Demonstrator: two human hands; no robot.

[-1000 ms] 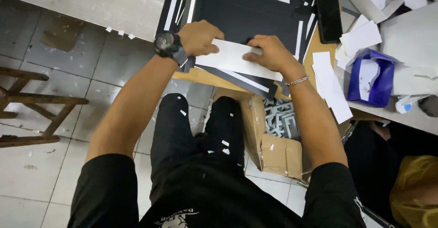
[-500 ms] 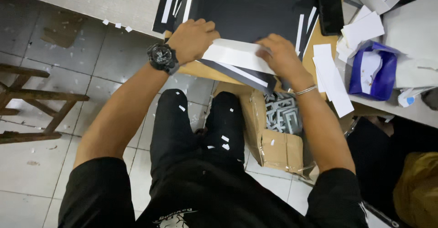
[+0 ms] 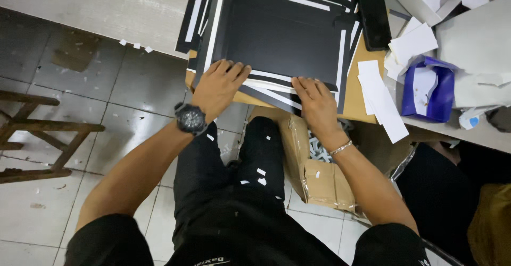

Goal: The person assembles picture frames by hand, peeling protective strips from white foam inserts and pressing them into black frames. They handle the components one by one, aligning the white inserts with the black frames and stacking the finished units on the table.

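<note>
A stack of flat black cardboard sheets [image 3: 282, 37] with white strips along their edges lies on a wooden table [image 3: 355, 93]. My left hand [image 3: 219, 85], a black watch on its wrist, lies flat on the near left corner of the top sheet, fingers spread. My right hand [image 3: 314, 102], with a silver bracelet at the wrist, presses flat on the near edge of the same sheet, beside a white strip [image 3: 271, 80]. Neither hand grips anything.
A black phone [image 3: 374, 20] lies at the stack's right. White paper strips [image 3: 380, 98] and a blue box [image 3: 428, 88] sit further right. An open cardboard box [image 3: 319, 165] stands on the floor by my knees. A wooden stool [image 3: 32, 133] is at the left.
Both hands held a white-backed flap up over the near edge; now it is folded down flat and both palms press on the black sheet.
</note>
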